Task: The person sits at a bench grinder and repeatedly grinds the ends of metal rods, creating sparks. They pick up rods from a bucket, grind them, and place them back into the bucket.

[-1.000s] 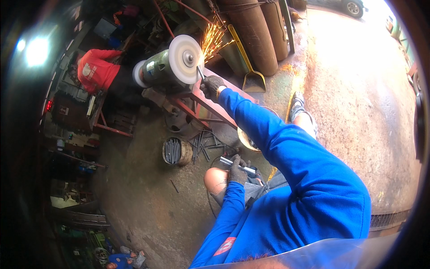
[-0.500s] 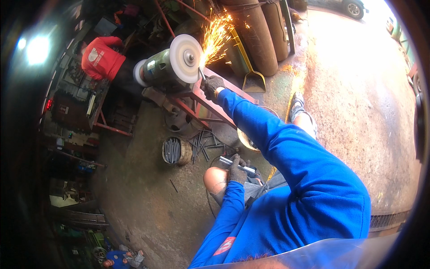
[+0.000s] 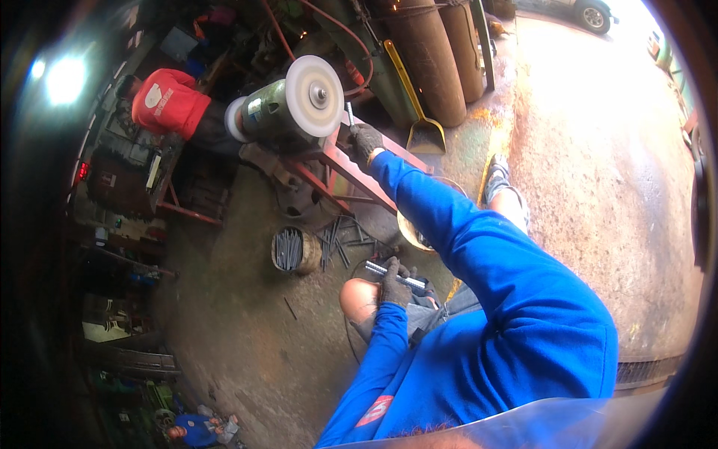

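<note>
My right hand (image 3: pixel 365 144), in a dark work glove, is closed on a short metal rod (image 3: pixel 350 114). The rod points up beside the pale grinding wheel (image 3: pixel 313 96), with a small gap between them. That wheel is on the near end of a bench grinder (image 3: pixel 267 112); a second wheel (image 3: pixel 235 120) is at its other end. By my bare knee, my gloved left hand (image 3: pixel 395 284) grips several metal rods (image 3: pixel 376 267), whose bright ends stick out on both sides of the fist.
The grinder stands on a red metal frame (image 3: pixel 357 173). Below are a bucket of rods (image 3: pixel 290 251), loose rods (image 3: pixel 342 238) on the floor and a pale bucket (image 3: pixel 408 233) partly behind my sleeve. A yellow-handled shovel (image 3: pixel 407 86) leans by large cylinders (image 3: pixel 428 63). A person in red (image 3: pixel 170 101) stands beyond.
The rod in my right hand has come away from the wheel, slightly right and down. The spark shower is gone, with a few specks left. The person in red has shifted left.
</note>
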